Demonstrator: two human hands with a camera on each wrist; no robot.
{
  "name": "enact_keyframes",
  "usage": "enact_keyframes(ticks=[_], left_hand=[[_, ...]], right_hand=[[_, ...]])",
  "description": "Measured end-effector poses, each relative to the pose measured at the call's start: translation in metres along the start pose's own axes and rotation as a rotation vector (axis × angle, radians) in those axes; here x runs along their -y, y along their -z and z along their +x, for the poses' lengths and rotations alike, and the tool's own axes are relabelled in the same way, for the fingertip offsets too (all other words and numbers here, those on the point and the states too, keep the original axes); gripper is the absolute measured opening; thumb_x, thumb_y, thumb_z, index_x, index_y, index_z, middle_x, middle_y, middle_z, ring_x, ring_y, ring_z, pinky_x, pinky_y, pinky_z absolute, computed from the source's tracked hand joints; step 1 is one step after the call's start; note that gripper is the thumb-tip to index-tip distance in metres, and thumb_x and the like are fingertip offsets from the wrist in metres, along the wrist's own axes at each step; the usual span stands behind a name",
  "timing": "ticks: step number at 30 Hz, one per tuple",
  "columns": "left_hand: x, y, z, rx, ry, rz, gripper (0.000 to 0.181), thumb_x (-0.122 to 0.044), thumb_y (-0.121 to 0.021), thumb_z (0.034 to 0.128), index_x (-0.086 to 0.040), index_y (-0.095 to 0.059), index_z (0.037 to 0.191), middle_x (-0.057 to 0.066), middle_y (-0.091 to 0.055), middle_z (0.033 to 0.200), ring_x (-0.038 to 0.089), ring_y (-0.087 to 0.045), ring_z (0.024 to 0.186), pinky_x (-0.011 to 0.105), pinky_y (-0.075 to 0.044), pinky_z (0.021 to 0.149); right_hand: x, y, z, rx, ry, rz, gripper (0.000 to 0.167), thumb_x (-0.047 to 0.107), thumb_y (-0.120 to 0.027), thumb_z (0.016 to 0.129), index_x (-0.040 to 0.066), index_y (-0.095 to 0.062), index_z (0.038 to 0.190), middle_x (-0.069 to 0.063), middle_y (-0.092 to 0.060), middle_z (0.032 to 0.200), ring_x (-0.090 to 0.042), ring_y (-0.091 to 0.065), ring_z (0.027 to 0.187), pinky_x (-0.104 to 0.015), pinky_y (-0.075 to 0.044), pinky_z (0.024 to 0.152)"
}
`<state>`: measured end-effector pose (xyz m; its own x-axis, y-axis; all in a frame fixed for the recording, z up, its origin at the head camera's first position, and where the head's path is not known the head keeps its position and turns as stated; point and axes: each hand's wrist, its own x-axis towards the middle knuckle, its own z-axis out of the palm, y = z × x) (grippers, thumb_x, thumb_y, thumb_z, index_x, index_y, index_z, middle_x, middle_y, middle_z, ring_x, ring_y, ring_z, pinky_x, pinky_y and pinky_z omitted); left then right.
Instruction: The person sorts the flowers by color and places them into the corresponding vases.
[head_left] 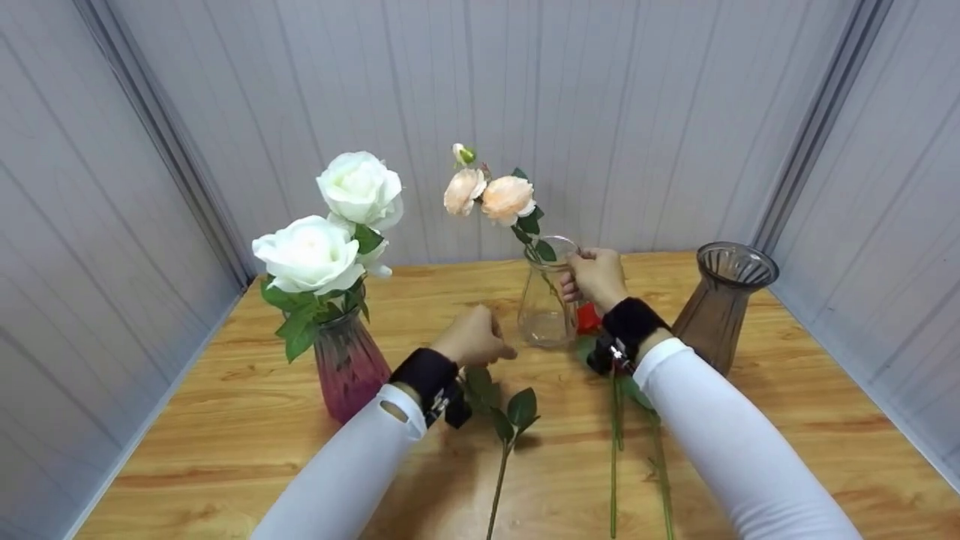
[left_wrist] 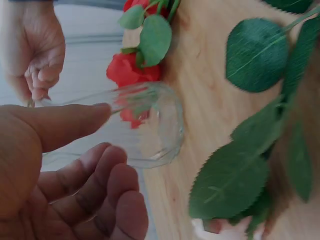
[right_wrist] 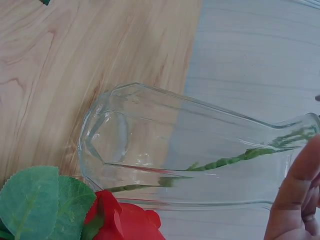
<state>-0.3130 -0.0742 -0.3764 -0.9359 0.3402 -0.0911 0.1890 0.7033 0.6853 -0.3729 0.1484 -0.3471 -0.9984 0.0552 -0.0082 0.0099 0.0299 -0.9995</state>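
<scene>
The left hand hangs empty, thumb and fingers apart. Right of it and farther, a clear flared glass vase stands on the wood-grained tabletop, holding a peach-flowered green stem; the right hand pinches its rim. Likely slippery and fragile, it is best held at the neck.

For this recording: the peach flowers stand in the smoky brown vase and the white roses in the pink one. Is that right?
Not the first vase: the head view shows the peach flowers in the clear glass vase, not the smoky brown vase. The white roses do stand in the pink vase.
</scene>
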Motion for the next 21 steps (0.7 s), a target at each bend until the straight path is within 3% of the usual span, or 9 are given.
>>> enact_keyframes(ticks=[3, 6, 11, 16, 21], left_hand=[[0.002, -0.004, -0.009, 0.079, 0.02, 0.031, 0.04, -0.015, -0.085, 0.0937, -0.004, -0.066, 0.06, -0.001, -0.059, 0.053, 0.012, -0.052, 0.046, 0.024, -0.042, 0.047], [0.004, -0.011, -0.017, 0.169, 0.037, 0.05, 0.031, -0.014, -0.084, 0.0941, 0.007, -0.076, 0.072, 0.003, -0.063, 0.056, 0.013, -0.056, 0.047, 0.024, -0.047, 0.046], [0.009, -0.023, -0.026, 0.276, 0.07, 0.083, 0.026, -0.012, -0.084, 0.093, 0.004, -0.079, 0.073, 0.005, -0.068, 0.057, 0.012, -0.06, 0.047, 0.021, -0.049, 0.044], [0.013, -0.033, -0.031, 0.304, 0.131, 0.059, 0.03, -0.009, -0.085, 0.09, -0.002, -0.075, 0.063, 0.003, -0.065, 0.054, 0.013, -0.058, 0.046, 0.022, -0.048, 0.042], [0.017, -0.043, -0.036, 0.312, 0.161, 0.076, 0.034, -0.013, -0.086, 0.0908, -0.003, -0.072, 0.061, 0.003, -0.063, 0.052, 0.013, -0.057, 0.043, 0.023, -0.046, 0.039]], right_hand=[[0.0, 0.0, 0.001, 0.002, -0.002, 0.001, 0.03, 0.011, -0.051, 0.114, -0.013, -0.054, 0.131, 0.001, -0.064, 0.059, -0.007, -0.061, 0.045, -0.022, -0.057, 0.047], [0.0, 0.001, 0.002, 0.015, -0.006, 0.008, 0.026, 0.01, -0.05, 0.114, -0.012, -0.056, 0.125, -0.001, -0.064, 0.06, -0.008, -0.06, 0.045, -0.023, -0.057, 0.046], [0.001, 0.004, 0.003, 0.021, -0.014, 0.013, 0.018, 0.009, -0.05, 0.113, -0.008, -0.056, 0.114, -0.003, -0.063, 0.06, -0.008, -0.059, 0.045, -0.023, -0.056, 0.046], [0.004, 0.005, 0.004, 0.022, -0.035, 0.015, 0.019, 0.008, -0.05, 0.113, -0.009, -0.053, 0.12, -0.003, -0.064, 0.061, -0.008, -0.059, 0.045, -0.023, -0.056, 0.046], [0.003, 0.005, 0.005, 0.023, -0.048, 0.01, 0.015, 0.009, -0.05, 0.113, -0.006, -0.054, 0.113, -0.001, -0.063, 0.059, -0.008, -0.059, 0.045, -0.023, -0.056, 0.046]])
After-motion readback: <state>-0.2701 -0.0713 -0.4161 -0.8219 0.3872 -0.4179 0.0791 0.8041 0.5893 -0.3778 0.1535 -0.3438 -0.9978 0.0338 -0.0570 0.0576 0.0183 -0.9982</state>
